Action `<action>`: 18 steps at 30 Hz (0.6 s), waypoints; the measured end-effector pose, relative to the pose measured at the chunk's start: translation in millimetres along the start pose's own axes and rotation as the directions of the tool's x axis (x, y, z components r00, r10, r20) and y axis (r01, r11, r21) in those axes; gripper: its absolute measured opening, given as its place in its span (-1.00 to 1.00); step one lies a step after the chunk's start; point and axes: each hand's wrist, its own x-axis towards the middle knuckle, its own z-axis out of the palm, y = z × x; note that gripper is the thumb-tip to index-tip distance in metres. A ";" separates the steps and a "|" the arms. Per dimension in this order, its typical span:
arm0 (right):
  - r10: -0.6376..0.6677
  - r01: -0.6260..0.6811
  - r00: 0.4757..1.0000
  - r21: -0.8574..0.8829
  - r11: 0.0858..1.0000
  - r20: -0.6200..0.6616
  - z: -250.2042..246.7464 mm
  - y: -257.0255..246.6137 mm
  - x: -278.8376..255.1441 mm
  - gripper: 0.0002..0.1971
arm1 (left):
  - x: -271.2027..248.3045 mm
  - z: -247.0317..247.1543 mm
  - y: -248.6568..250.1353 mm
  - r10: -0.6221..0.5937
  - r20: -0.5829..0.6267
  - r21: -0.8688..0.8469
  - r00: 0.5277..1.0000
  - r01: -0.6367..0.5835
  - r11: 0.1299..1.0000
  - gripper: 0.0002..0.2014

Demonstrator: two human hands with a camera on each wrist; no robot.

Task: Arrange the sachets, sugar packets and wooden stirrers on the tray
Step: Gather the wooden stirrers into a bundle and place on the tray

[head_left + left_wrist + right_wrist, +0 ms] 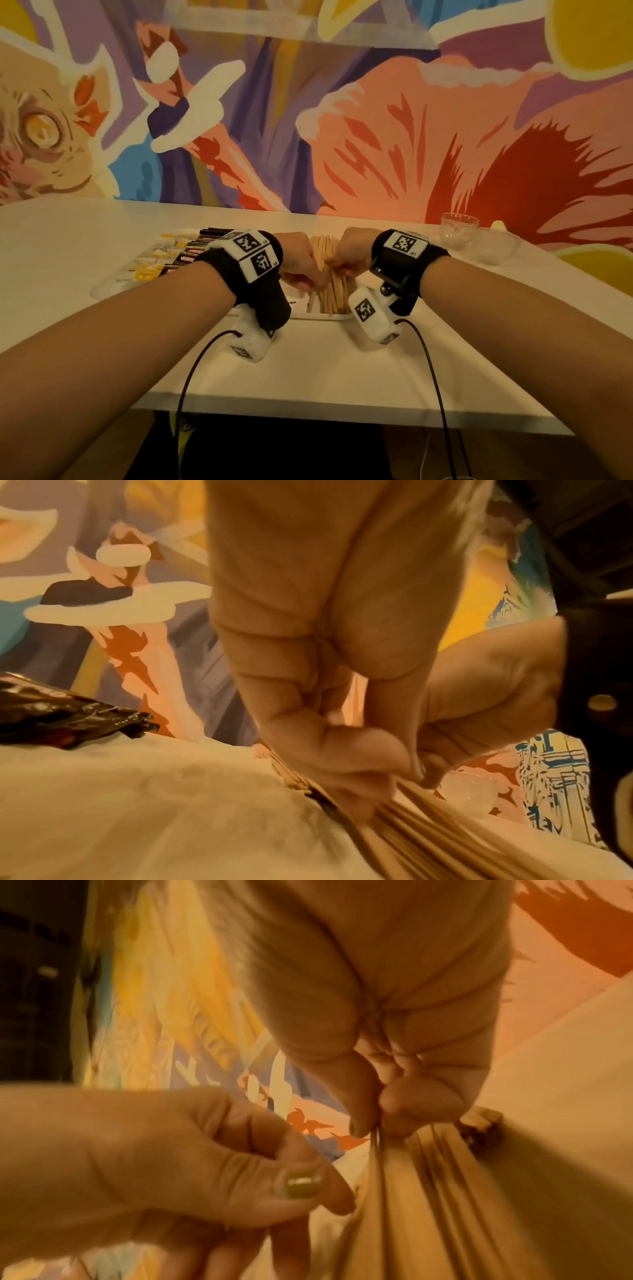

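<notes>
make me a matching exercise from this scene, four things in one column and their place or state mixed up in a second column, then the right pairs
Things:
1. wooden stirrers
2. dark sachets
3. glass cup
4. yellow and white packets

Places or states:
A. empty, on the table far right, off the tray
B. at the tray's left end
C. bundled between the two hands, left hand and right hand
D. in a row just left of the left wrist

Pairs: 1-C, 2-D, 3-A, 4-B

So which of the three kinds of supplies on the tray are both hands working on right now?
The wooden stirrers, the pale bundle at the tray's right end. Both the left hand and right hand grip them; the dark sachets and yellow packets lie untouched further left.
</notes>
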 end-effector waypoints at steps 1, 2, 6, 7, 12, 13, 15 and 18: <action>-0.012 0.011 1.000 -0.057 0.998 -0.018 1.1 0.9 1.3 -0.77 | 1.0 0.9 1.1 -0.023 0.024 0.037 0.999 0.022 0.999 -0.83; -0.010 0.007 1.000 -0.090 0.996 -0.029 0.7 2.7 1.8 -0.77 | 0.7 1.7 2.3 -0.047 0.051 0.071 0.998 0.043 0.997 -0.81; -0.030 0.029 0.999 -0.041 0.999 -0.030 -11.7 17.8 7.0 -0.86 | 1.5 1.5 3.5 -0.087 0.061 0.076 0.994 0.083 0.994 -0.85; -0.033 0.032 0.999 -0.025 0.999 -0.032 -14.3 21.0 5.9 -0.86 | 1.9 1.2 3.5 -0.090 0.050 0.072 0.995 0.086 0.994 -0.83; -0.008 0.013 0.992 -0.038 0.999 0.123 -9.5 21.5 -17.7 -0.95 | -1.5 4.5 5.6 -0.060 0.049 0.083 0.997 0.056 0.995 -0.83; -0.008 0.019 0.990 -0.078 0.997 0.141 -6.7 19.3 -23.5 -0.91 | -0.2 6.5 4.8 -0.053 0.048 0.095 0.997 0.049 0.994 -0.84; -0.033 0.052 0.989 -0.131 0.990 0.145 -2.4 16.3 -28.6 -0.79 | 3.0 10.8 3.1 -0.017 0.009 0.159 1.000 0.015 0.987 -0.86; -0.062 0.075 0.988 -0.088 0.993 0.144 0.2 14.9 -27.0 -0.63 | 4.2 13.8 3.4 0.037 -0.042 0.194 0.998 -0.028 0.981 -0.81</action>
